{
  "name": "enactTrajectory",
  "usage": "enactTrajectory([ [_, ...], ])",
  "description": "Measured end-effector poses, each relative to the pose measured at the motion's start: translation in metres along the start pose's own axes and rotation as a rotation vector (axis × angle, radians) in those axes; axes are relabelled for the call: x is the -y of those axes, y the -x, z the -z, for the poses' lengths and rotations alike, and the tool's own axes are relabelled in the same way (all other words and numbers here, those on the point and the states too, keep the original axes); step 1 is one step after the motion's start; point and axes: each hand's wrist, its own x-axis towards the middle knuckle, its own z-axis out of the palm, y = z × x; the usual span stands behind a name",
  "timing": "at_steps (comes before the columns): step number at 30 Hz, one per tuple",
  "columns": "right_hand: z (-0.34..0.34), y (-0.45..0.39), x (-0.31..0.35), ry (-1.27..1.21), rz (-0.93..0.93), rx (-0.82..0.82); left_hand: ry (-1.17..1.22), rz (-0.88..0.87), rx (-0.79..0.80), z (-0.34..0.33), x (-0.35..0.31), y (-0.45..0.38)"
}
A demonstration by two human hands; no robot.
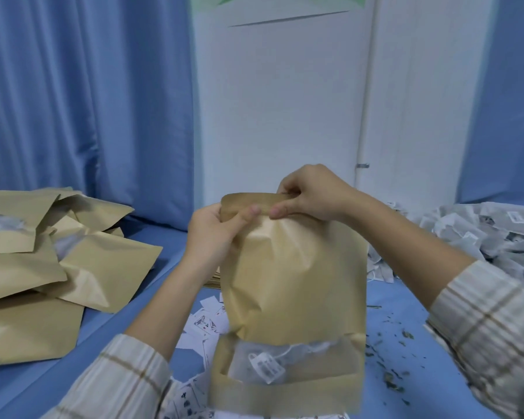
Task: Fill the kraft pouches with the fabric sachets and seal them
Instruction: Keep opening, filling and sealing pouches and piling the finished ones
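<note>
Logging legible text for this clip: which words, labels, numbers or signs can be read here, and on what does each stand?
None can be read.
Tag behind the kraft pouch window: dark print, too blurred.
Paper slips on the blue table: red and dark marks, illegible.
Labels on the sachet pile: too small.
Left hand and right hand pinch the pouch top.

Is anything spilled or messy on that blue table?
Yes. Dark green crumbs lie scattered on the blue table to the right of the upright kraft pouch, like spilled dried herb. Small printed paper tags are strewn loose to its left. The pouch itself looks intact.
</note>
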Motion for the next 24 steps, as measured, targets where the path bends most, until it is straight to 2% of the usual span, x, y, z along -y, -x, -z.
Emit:
enactTrajectory([
  [7, -0.004, -0.008, 0.013, 0.096, 0.049, 0.112, -0.129, -0.052, -0.089, 0.002, 0.007, 0.002],
  [13, -0.005, -0.008, 0.014, 0.056, 0.087, 0.047, -0.129, -0.115, -0.152, 0.006, 0.005, 0.004],
  [17, -0.008, -0.003, 0.003, 0.193, 0.055, 0.022, -0.073, -0.076, -0.171, 0.009, 0.006, 0.003],
  [24, -0.013, 0.008, -0.02, 0.193, 0.059, -0.134, 0.035, -0.011, -0.137, 0.015, 0.005, -0.001],
])
